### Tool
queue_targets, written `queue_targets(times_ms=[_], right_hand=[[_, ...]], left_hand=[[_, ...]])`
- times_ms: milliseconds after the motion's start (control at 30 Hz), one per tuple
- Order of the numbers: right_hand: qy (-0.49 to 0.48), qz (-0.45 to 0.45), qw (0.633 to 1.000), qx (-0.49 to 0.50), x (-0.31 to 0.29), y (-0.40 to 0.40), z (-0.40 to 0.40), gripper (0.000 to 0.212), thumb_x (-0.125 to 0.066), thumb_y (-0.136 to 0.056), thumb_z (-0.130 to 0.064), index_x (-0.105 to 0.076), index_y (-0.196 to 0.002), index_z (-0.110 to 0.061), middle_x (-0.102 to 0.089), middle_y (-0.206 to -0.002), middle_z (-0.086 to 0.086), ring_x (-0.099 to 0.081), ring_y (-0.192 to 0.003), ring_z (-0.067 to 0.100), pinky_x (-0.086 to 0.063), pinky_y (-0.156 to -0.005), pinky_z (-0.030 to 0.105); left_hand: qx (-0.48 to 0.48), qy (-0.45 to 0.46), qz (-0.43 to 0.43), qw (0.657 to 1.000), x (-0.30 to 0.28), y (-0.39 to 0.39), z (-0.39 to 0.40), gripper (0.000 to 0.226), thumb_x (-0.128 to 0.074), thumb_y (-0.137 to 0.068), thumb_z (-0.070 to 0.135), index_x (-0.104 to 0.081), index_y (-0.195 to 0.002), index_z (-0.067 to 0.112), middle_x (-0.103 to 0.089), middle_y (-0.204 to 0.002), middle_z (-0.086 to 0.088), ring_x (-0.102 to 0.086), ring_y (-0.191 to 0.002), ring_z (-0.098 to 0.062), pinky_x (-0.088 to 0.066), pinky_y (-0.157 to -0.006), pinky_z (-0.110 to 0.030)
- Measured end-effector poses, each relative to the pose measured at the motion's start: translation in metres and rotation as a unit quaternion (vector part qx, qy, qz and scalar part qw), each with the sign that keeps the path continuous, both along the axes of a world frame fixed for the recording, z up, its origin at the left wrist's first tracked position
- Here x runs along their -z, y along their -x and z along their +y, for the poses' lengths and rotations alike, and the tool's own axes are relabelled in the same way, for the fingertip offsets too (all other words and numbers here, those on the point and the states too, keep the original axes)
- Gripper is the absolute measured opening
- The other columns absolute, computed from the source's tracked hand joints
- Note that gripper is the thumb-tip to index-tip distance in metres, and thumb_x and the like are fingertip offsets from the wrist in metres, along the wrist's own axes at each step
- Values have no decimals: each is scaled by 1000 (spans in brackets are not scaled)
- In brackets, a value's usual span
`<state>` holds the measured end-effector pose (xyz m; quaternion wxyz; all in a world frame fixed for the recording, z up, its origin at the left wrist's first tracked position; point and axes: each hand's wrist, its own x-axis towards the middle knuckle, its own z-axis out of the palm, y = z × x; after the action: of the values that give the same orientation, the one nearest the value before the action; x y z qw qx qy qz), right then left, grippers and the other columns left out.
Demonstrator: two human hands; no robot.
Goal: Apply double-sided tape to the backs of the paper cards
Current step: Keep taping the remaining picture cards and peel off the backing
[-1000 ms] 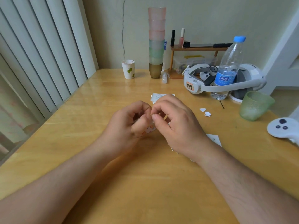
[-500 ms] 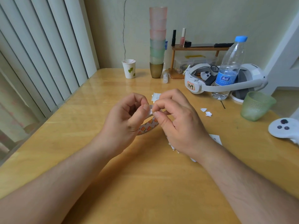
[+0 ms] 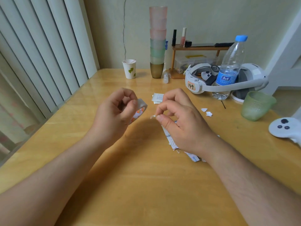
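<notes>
Both hands had drawn apart since half a second earlier, when they met over the tape roll (image 3: pixel 140 110); the left hand (image 3: pixel 116 111) now gripped the roll in curled fingers above the worktop (image 3: pixel 146 185), while the right hand (image 3: pixel 180 121) pinched a small torn piece of tape (image 3: pixel 152 116) between thumb and forefinger. Paper cards (image 3: pixel 171 141) lay on the worktop partly under the right hand, and another card (image 3: pixel 157 98) sat farther back, near a green cup (image 3: pixel 257 105) and a water bottle (image 3: pixel 230 67).
</notes>
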<state>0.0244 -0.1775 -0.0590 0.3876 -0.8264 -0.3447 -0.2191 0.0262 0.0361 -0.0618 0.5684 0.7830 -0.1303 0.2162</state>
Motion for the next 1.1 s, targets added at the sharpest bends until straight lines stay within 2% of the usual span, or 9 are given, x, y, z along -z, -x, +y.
queue_targets(times_ms=[133, 233, 367, 467, 567, 633, 700, 800, 1100], right_hand=[[-202, 165, 965, 10, -9, 1, 2, 8, -66, -90, -23, -70, -85, -29, -56, -105, -11, -58, -96, 3, -51, -85, 24], [-357, 328, 874, -13, -13, 0, 4, 14, -69, -94, -13, -70, -85, -24, -68, -88, -10, -60, -91, 11, -51, -83, 34], [-454, 447, 771, -29, -20, 2, 2, 12, -61, -100, -13, -68, -91, -17, -63, -79, -2, -60, -92, 23, -48, -78, 36], [-471, 515, 714, -54, -24, 4, 2, 20, -56, -100, -25, -71, -89, -18, -60, -84, 0, -59, -93, 24, -46, -78, 34], [-462, 552, 688, -94, -24, 7, 6, 22, -62, -83, -34, -76, -85, -19, -59, -86, 0, -59, -91, 23, -45, -76, 32], [-456, 566, 677, -113, -23, 10, 10, 27, -63, -75, -37, -78, -87, -18, -57, -87, 0, -58, -93, 24, -44, -76, 32], [-452, 574, 671, -125, -22, 12, 13, 31, -62, -74, -37, -77, -92, -17, -55, -87, 0, -57, -94, 24, -44, -77, 33], [-459, 575, 665, -127, -21, 12, 16, 34, -62, -75, -36, -74, -99, -16, -54, -86, 0, -57, -93, 24, -44, -77, 33], [-469, 559, 673, -119, -19, 11, 16, 35, -62, -75, -32, -74, -105, -17, -55, -87, 0, -58, -94, 24, -45, -78, 34]], left_hand=[[2, -175, 28, 984, 1, -2, 17, 36, -68, -95, 13, -60, -121, 37, -65, -76, 6, -60, -70, -14, -49, -68, -19], [35, -286, 51, 956, 1, 2, 18, 45, -74, -93, 25, -52, -127, 43, -66, -77, 9, -62, -71, -14, -50, -68, -22], [52, -388, 72, 917, 4, 3, 13, 26, -74, -91, 41, -62, -115, 40, -64, -74, 14, -60, -75, -3, -43, -68, -19], [17, -313, 35, 949, 1, 5, 11, 26, -69, -94, 52, -72, -113, 36, -59, -80, 9, -56, -79, -4, -40, -70, -14], [28, -39, 99, 994, -3, 9, -4, 19, -67, -99, 36, -80, -111, 30, -59, -78, 8, -52, -72, -6, -44, -75, -22], [87, 151, 170, 970, -6, 12, -18, 24, -63, -96, 27, -83, -106, 18, -52, -78, -3, -47, -72, -14, -40, -73, -29], [116, 235, 207, 943, -9, 15, -29, 26, -59, -100, 19, -83, -104, 10, -49, -79, -5, -43, -72, -15, -36, -70, -31], [130, 282, 232, 922, -11, 18, -35, 29, -56, -102, 17, -84, -95, 14, -51, -79, -1, -44, -71, -14, -35, -69, -29], [121, 285, 242, 920, -9, 17, -33, 29, -69, -96, 20, -77, -115, 0, -47, -75, 1, -41, -67, -11, -31, -69, -28]])
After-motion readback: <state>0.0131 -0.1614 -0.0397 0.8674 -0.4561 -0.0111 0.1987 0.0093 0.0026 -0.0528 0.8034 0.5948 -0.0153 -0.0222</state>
